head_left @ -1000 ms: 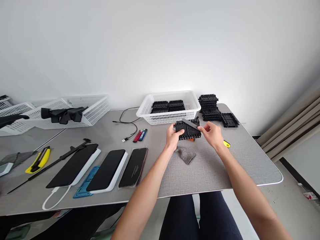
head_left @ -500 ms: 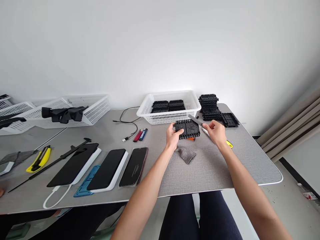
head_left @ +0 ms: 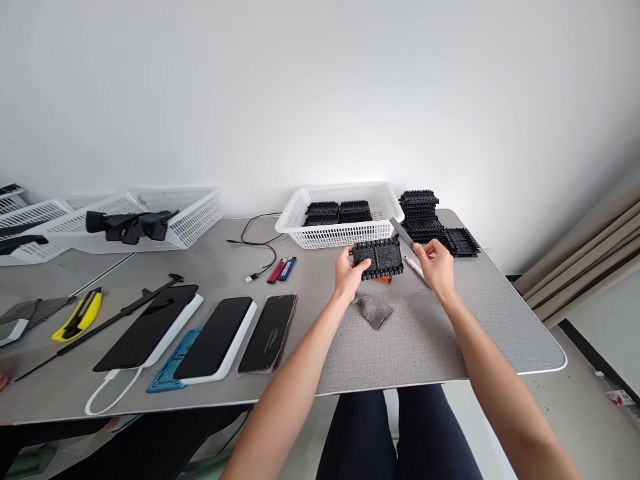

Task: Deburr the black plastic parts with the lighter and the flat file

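Note:
My left hand (head_left: pixel 349 273) grips a black ridged plastic panel (head_left: pixel 385 257) by its left end, thumb on top. My right hand (head_left: pixel 436 263) pinches a flat grey metal strip (head_left: pixel 403 234), whose far end points up and left, above the panel's right corner. Under the panel's near edge shows a bit of an orange thing (head_left: pixel 384 280). A white pen-like tool (head_left: pixel 416 271) lies beneath the right hand. Nearer me is a crumpled grey cloth (head_left: pixel 375 312). Similar panels lie in a white basket (head_left: pixel 340 235) and in stacks (head_left: pixel 420 217) to its right.
To the left lie two lighters (head_left: pixel 282 269), a black cable (head_left: pixel 257 244), several phones (head_left: pixel 267 333), a long black caliper-like tool (head_left: pixel 125 311) and a yellow cutter (head_left: pixel 80 315). More white baskets (head_left: pixel 195 217) stand behind. Part of another person's hand (head_left: pixel 4 379) shows at the left edge.
My right hand and the metal strip have moved slightly right, and the strip's tip has shifted from the panel's top middle toward its right corner. My left hand still holds the panel.

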{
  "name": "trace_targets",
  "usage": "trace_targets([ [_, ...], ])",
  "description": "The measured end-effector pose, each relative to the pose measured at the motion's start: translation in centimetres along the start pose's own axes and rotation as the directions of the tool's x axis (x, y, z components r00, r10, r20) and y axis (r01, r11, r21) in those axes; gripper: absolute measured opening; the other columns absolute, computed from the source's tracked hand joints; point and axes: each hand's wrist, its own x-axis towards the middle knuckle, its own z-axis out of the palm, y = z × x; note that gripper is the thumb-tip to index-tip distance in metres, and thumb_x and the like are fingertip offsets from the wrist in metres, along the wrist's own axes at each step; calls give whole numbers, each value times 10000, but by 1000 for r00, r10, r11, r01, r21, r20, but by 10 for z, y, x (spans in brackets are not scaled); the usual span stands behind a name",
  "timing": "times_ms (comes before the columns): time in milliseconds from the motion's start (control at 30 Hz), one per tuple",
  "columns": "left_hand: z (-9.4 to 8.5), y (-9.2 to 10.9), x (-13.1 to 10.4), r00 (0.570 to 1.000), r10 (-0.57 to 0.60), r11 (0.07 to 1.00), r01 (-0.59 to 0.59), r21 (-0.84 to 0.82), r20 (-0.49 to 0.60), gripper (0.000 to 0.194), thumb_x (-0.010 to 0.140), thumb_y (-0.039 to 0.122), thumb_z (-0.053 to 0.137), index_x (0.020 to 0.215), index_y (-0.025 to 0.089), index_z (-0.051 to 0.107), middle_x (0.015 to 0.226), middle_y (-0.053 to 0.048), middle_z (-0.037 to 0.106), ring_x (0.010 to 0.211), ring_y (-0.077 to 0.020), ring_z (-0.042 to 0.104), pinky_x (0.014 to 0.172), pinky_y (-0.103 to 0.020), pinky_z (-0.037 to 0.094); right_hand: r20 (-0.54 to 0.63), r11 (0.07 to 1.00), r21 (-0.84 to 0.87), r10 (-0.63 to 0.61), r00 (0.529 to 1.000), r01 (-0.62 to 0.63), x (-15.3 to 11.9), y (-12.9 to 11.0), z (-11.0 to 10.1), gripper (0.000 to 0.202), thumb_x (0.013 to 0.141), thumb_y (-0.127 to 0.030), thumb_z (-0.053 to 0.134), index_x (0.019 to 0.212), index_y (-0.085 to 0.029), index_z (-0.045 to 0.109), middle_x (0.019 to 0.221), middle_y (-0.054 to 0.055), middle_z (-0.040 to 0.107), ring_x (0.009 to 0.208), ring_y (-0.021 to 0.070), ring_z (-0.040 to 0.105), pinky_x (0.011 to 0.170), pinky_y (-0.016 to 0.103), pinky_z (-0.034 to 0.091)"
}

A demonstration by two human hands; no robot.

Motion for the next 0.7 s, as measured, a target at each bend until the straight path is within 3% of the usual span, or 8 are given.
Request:
trace_targets([
  [167, 4, -3, -6, 987, 30, 997, -41, 68, 155, 422, 637, 260, 796, 975, 199, 551, 733, -14, 691, 633, -186, 658, 611, -293, 513, 58, 998, 68, -9, 998, 5, -8, -7, 9, 451, 791, -653, 664, 830, -214, 569, 831, 32, 649, 708, 184, 562, 628, 287, 390],
  [333, 5, -4, -10, 964, 39, 996, -60, 73, 263, 445, 671, 304, 792, 1014, 206, 527, 722, -17, 688, 587, -178, 634, 535, -275, 489, 69, 995, 97, 20, 997, -27, -5, -2, 10, 416, 760, -602, 711, 800, -209, 580, 814, 30, 662, 722, 188, 571, 647, 289, 388],
  [533, 6, 0, -9, 980, 1, 1000, -6, 26, 197, 440, 624, 250, 797, 941, 208, 494, 707, 11, 665, 602, -148, 614, 585, -265, 481, 114, 972, 225, 42, 993, -67, 2, 7, 8, 424, 817, -603, 632, 801, -179, 633, 761, 39, 670, 692, 172, 570, 641, 286, 415],
  [633, 8, 1, -8, 996, -14, 999, 18, -49, 93, 430, 568, 212, 795, 874, 206, 493, 757, 22, 636, 673, -139, 615, 644, -270, 502, 142, 948, 283, 106, 984, -143, 2, 6, 8, 463, 794, -634, 641, 809, -172, 627, 737, 36, 654, 585, 134, 512, 527, 255, 378],
  [700, 8, 2, -7, 997, -73, 990, 76, -120, 27, 452, 536, 201, 795, 868, 208, 488, 804, 24, 617, 704, -138, 613, 654, -277, 516, 222, 911, 348, 147, 964, -220, 1, 2, 8, 487, 760, -647, 672, 846, -169, 638, 748, 36, 650, 501, 98, 429, 437, 236, 310],
])
